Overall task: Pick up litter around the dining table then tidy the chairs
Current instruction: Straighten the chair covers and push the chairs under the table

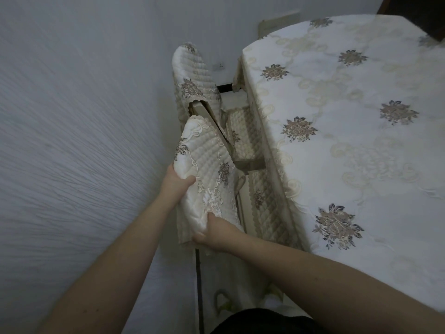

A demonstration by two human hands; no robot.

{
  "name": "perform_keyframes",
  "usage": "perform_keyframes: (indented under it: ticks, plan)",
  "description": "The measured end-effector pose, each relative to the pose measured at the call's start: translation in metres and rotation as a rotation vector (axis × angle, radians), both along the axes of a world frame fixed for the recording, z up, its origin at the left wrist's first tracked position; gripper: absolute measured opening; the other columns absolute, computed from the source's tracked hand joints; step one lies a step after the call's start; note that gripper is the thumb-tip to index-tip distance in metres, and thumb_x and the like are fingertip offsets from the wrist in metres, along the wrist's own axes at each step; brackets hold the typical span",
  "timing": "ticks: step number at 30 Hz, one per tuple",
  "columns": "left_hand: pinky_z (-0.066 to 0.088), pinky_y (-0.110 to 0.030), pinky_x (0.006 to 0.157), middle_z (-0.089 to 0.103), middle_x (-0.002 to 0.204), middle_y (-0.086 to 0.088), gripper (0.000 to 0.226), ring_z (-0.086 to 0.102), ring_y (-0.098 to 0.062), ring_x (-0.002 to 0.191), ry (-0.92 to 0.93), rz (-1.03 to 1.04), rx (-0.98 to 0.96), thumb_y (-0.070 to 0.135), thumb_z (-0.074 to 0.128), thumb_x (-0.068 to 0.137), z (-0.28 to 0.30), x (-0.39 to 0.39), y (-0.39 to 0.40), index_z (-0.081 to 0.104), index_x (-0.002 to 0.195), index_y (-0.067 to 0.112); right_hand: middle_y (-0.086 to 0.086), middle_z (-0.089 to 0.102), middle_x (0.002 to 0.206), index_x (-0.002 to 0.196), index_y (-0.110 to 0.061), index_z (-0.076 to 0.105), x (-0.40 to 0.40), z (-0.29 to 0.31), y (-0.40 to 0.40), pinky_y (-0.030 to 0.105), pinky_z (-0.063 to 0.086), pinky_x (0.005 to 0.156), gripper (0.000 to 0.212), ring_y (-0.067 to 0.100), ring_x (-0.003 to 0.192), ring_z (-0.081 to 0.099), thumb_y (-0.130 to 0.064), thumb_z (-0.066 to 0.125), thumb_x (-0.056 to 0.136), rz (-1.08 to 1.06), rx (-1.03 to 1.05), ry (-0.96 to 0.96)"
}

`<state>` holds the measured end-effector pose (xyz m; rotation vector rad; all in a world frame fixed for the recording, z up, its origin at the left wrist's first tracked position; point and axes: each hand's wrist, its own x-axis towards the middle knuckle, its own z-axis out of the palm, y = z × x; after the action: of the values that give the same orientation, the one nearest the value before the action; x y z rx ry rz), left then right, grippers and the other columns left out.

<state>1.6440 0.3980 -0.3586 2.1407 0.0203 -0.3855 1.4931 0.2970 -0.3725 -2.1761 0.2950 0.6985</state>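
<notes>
Both hands, left hand (177,183) and right hand (216,231), grip near chair's backrest (204,169), between wall (72,116) and table (349,116).

No text, label, brand, number or sign can be read anywhere in the view. The cloth on the tabletop (349,131) carries only embroidered flowers and scrolls, and the quilted chair covers (207,165) show the same floral pattern with no lettering.
</notes>
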Motion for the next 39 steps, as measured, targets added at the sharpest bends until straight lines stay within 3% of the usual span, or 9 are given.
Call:
perform_keyframes:
  ticks: [5, 9, 17, 22, 29, 34, 39]
  plan:
    - [0.048, -0.034, 0.088, 0.06, 0.119, -0.004, 0.067, 0.058, -0.021, 0.106, -0.019, 0.078, -0.008, 0.032, 0.07, 0.069, 0.007, -0.025, -0.007, 0.048, 0.129, 0.011, 0.019, 0.054, 0.128, 0.135, -0.001, 0.033, -0.002, 0.0, 0.0, 0.032, 0.039, 0.079, 0.071, 0.035, 0.113, 0.055, -0.046, 0.059, 0.086, 0.052, -0.029, -0.025]
    - [0.049, -0.037, 0.09, 0.061, 0.119, 0.0, 0.077, 0.06, -0.018, 0.105, -0.02, 0.122, -0.011, 0.042, 0.069, 0.061, 0.001, -0.037, -0.003, 0.048, 0.131, 0.016, 0.018, 0.052, 0.129, 0.137, -0.002, 0.032, -0.001, -0.002, 0.001, 0.031, 0.038, 0.079, 0.071, 0.034, 0.114, 0.054, -0.044, 0.059, 0.086, 0.045, -0.015, -0.026]
    - [0.051, -0.034, 0.087, 0.065, 0.114, -0.005, 0.057, 0.063, -0.02, 0.105, -0.045, 0.129, 0.003, 0.021, 0.066, 0.07, 0.004, -0.041, -0.006, 0.054, 0.125, 0.011, 0.018, 0.055, 0.123, 0.129, -0.001, 0.037, 0.004, -0.004, 0.009, 0.03, 0.036, 0.074, 0.069, 0.033, 0.111, 0.056, -0.043, 0.066, 0.082, 0.03, -0.051, -0.018]
    - [0.052, -0.04, 0.093, 0.065, 0.115, -0.001, 0.06, 0.063, -0.017, 0.105, -0.052, 0.11, 0.032, 0.026, 0.067, 0.067, 0.0, -0.039, -0.001, 0.054, 0.125, 0.016, 0.017, 0.055, 0.123, 0.128, -0.001, 0.039, 0.004, -0.008, 0.009, 0.03, 0.035, 0.073, 0.066, 0.034, 0.11, 0.057, -0.041, 0.065, 0.083, 0.049, -0.057, -0.03]
    - [0.039, -0.024, 0.085, 0.055, 0.113, -0.001, 0.051, 0.053, -0.015, 0.103, -0.078, 0.115, 0.09, 0.005, 0.066, 0.083, 0.001, -0.039, -0.009, 0.048, 0.131, 0.008, 0.022, 0.05, 0.129, 0.138, 0.003, 0.025, 0.007, -0.011, 0.009, 0.035, 0.042, 0.085, 0.078, 0.036, 0.115, 0.054, -0.041, 0.063, 0.085, 0.067, -0.045, -0.009]
    - [0.046, -0.035, 0.095, 0.058, 0.123, -0.008, 0.061, 0.056, -0.025, 0.113, -0.054, 0.109, 0.147, 0.016, 0.071, 0.079, 0.003, -0.035, -0.007, 0.045, 0.133, 0.006, 0.023, 0.047, 0.13, 0.137, 0.004, 0.026, 0.007, -0.01, 0.008, 0.035, 0.041, 0.085, 0.077, 0.037, 0.116, 0.052, -0.041, 0.061, 0.086, 0.092, -0.048, -0.016]
    - [0.041, -0.031, 0.095, 0.053, 0.131, -0.013, 0.064, 0.052, -0.029, 0.12, -0.043, 0.112, 0.209, 0.017, 0.069, 0.084, 0.009, -0.04, -0.011, 0.038, 0.138, 0.005, 0.018, 0.054, 0.126, 0.14, -0.001, 0.025, -0.001, -0.002, -0.005, 0.033, 0.044, 0.075, 0.081, 0.033, 0.107, 0.059, -0.05, 0.058, 0.086, 0.144, -0.015, -0.034]
